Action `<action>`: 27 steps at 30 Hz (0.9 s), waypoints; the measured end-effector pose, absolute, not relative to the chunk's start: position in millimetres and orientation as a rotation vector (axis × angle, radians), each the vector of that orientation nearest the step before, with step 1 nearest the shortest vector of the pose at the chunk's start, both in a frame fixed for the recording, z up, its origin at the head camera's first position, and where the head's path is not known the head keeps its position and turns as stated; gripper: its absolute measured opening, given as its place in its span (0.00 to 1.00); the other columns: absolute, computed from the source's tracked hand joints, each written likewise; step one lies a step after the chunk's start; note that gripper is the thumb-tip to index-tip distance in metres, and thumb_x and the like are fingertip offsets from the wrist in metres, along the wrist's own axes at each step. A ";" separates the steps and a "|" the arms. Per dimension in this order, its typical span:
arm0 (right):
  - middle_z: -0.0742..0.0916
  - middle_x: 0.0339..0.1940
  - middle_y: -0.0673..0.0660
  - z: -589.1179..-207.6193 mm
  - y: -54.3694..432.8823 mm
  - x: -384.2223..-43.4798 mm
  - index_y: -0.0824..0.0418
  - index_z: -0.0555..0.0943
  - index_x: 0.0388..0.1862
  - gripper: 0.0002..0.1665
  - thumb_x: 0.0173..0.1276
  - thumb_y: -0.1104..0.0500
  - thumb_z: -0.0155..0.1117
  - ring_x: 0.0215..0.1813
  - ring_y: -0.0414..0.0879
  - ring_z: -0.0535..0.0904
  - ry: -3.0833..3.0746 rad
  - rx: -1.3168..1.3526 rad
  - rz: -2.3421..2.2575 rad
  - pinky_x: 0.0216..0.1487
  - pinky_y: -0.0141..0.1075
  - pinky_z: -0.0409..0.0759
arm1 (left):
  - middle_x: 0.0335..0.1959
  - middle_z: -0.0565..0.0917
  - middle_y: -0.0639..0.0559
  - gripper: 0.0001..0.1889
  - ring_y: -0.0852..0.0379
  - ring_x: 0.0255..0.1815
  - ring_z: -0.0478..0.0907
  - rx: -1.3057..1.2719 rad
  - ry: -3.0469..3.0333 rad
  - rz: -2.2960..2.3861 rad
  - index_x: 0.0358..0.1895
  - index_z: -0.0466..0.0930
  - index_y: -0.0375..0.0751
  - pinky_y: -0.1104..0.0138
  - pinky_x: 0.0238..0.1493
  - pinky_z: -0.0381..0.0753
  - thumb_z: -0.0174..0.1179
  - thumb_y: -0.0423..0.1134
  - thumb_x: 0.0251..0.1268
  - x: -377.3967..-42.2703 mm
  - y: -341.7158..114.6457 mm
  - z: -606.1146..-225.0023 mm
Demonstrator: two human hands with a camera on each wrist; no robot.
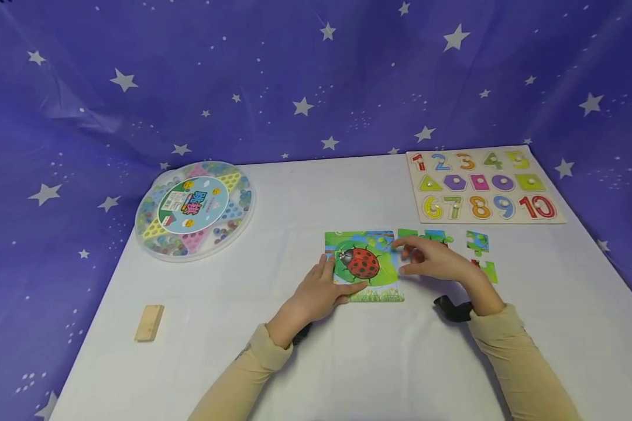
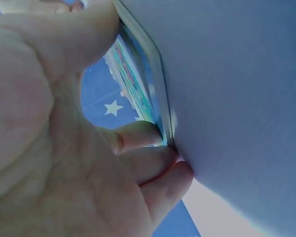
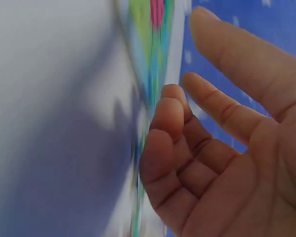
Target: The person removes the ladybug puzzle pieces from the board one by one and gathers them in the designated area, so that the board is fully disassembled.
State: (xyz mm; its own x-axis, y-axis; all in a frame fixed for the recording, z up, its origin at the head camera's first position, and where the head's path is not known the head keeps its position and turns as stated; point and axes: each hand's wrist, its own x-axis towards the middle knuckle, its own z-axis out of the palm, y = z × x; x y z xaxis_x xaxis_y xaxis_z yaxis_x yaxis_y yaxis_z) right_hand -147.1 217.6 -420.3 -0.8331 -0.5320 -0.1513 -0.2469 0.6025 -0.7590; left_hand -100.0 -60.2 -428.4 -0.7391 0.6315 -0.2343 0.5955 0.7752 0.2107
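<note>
A square ladybug puzzle board (image 1: 362,263) lies on the white table, with a red ladybug on a green leaf. My left hand (image 1: 318,290) rests on its lower left corner, thumb across the lower part and fingertips at the left edge. In the left wrist view, thumb and fingers spread along the board's edge (image 2: 160,84). At the board's right edge, my right hand (image 1: 434,259) hovers with thumb and index finger apart. The right wrist view shows nothing between those fingers. Loose puzzle pieces (image 1: 477,241) lie beyond and beside the right hand, some partly hidden under it.
A wooden number and shape board (image 1: 471,192) lies at the back right. The round Chinese checkers box (image 1: 195,210) with marbles is at the back left. A small wooden block (image 1: 149,323) lies at the front left. Behind hangs a purple star-patterned cloth (image 1: 274,76).
</note>
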 end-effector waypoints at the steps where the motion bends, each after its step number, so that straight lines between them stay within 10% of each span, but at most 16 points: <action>1: 0.78 0.37 0.58 -421.4 206.7 -149.2 0.65 0.72 0.56 0.30 0.56 0.57 0.69 0.30 0.45 0.71 2.450 -0.671 -1.088 0.30 0.34 0.70 | 0.66 0.49 0.26 0.23 0.33 0.67 0.41 0.948 2.677 0.171 0.64 0.61 0.73 0.53 0.63 0.54 0.47 0.49 0.67 -99.8 -59.5 -428.0; 27: 0.75 0.40 0.58 -432.1 132.5 -157.2 0.66 0.73 0.55 0.28 0.55 0.63 0.68 0.36 0.47 0.67 2.432 -0.918 -1.027 0.33 0.36 0.69 | 0.67 0.54 0.32 0.23 0.42 0.66 0.56 0.808 2.842 -0.170 0.63 0.57 0.80 0.63 0.52 0.71 0.46 0.53 0.67 -81.9 -48.6 -423.2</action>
